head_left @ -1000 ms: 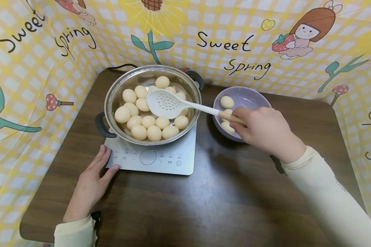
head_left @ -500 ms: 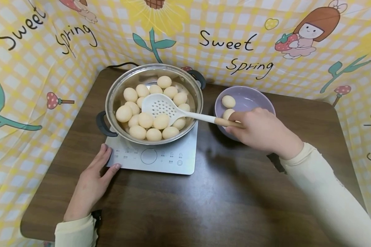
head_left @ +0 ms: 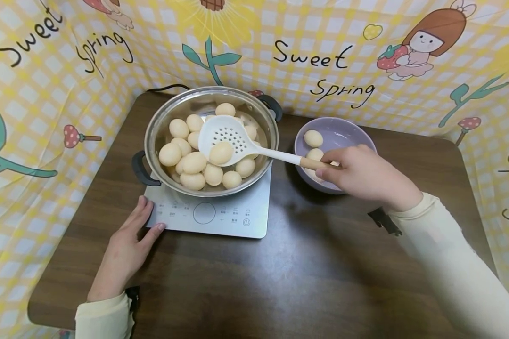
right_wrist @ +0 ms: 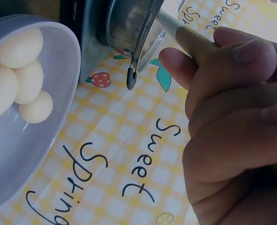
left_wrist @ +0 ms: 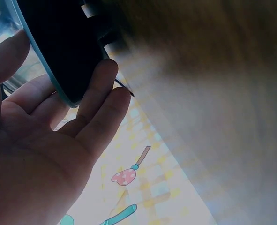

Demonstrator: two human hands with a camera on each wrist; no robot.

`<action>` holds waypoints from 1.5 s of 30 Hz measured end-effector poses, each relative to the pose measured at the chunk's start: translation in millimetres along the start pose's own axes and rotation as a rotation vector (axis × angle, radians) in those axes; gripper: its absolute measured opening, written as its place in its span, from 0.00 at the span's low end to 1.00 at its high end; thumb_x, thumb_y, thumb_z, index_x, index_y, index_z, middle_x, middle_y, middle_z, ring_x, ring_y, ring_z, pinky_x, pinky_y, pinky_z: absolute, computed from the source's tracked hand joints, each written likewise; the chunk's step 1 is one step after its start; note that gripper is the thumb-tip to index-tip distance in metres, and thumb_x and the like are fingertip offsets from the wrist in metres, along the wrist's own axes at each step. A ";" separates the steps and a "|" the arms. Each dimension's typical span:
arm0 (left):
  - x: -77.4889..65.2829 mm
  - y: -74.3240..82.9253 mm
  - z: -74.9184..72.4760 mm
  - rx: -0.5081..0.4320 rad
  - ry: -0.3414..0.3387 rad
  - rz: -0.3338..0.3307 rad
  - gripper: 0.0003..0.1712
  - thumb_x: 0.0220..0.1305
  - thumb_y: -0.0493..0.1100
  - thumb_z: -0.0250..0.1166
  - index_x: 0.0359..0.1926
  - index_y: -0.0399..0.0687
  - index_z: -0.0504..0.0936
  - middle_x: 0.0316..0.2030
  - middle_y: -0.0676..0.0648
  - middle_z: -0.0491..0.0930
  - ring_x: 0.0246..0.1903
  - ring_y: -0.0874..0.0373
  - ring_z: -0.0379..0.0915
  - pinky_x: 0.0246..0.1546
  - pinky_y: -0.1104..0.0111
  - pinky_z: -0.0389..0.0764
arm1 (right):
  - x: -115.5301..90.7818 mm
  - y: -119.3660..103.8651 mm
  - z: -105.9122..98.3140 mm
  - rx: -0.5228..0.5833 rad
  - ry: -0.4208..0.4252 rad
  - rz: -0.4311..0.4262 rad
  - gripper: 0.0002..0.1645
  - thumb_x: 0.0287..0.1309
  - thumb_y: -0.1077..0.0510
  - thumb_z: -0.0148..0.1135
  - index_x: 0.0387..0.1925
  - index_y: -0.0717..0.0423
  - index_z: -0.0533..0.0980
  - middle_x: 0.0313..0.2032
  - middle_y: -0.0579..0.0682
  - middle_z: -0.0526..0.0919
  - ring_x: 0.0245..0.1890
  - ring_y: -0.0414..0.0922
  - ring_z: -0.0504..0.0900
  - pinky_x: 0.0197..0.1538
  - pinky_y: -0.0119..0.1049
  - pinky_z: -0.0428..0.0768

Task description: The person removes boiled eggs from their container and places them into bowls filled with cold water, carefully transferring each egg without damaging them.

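In the head view my right hand [head_left: 360,172] grips the wooden handle [head_left: 311,164] of a white slotted skimmer [head_left: 233,129]. Its perforated head is over the steel pot [head_left: 152,120] and bears a pale egg [head_left: 221,153]. Several more eggs [head_left: 179,128] lie in the pot, some hidden under the skimmer. The pot stands on a silver induction cooker [head_left: 254,228]. My left hand [head_left: 125,249] rests with extended fingers and thumb at the cooker's front left corner; the left wrist view shows them against its dark edge [left_wrist: 58,42].
Right of the pot stands a purple bowl [head_left: 352,129] holding several eggs [right_wrist: 21,47], partly behind my right hand. Black handles [head_left: 144,170] stick out from the pot. A checked, printed cloth [head_left: 305,28] walls in the dark wooden table [head_left: 237,282] at the back and sides.
The skimmer dipped among the eggs, then rose, and one egg now lies in its head. Eggs near the pot's front have shifted. My left hand has stayed at the cooker's corner.
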State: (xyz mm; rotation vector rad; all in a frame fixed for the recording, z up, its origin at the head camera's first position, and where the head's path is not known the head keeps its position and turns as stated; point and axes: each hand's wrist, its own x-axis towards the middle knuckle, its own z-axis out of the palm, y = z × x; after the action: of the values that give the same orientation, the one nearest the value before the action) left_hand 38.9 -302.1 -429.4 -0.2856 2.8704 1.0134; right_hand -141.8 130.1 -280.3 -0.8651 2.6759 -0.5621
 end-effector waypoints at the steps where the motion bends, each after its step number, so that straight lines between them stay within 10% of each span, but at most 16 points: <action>1: 0.1 0.1 -0.2 0.001 -0.001 -0.001 0.41 0.77 0.59 0.54 0.79 0.44 0.53 0.79 0.49 0.42 0.76 0.40 0.43 0.69 0.38 0.50 | -1.0 1.0 -0.8 0.007 0.000 0.005 0.09 0.70 0.51 0.61 0.34 0.48 0.83 0.14 0.41 0.69 0.15 0.42 0.67 0.25 0.39 0.68; 45: 1.4 0.9 0.4 -0.001 -0.004 -0.008 0.40 0.77 0.59 0.53 0.79 0.45 0.53 0.79 0.49 0.41 0.76 0.40 0.42 0.69 0.38 0.50 | -57.3 43.5 -24.6 0.133 -0.012 0.234 0.14 0.73 0.43 0.58 0.40 0.46 0.83 0.16 0.47 0.71 0.17 0.45 0.70 0.20 0.37 0.65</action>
State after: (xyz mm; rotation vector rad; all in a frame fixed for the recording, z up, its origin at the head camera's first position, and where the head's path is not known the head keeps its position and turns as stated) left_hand 37.4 -301.4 -429.3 -0.2941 2.8627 1.0135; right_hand -127.7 204.2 -269.8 -0.5085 2.6436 -0.6664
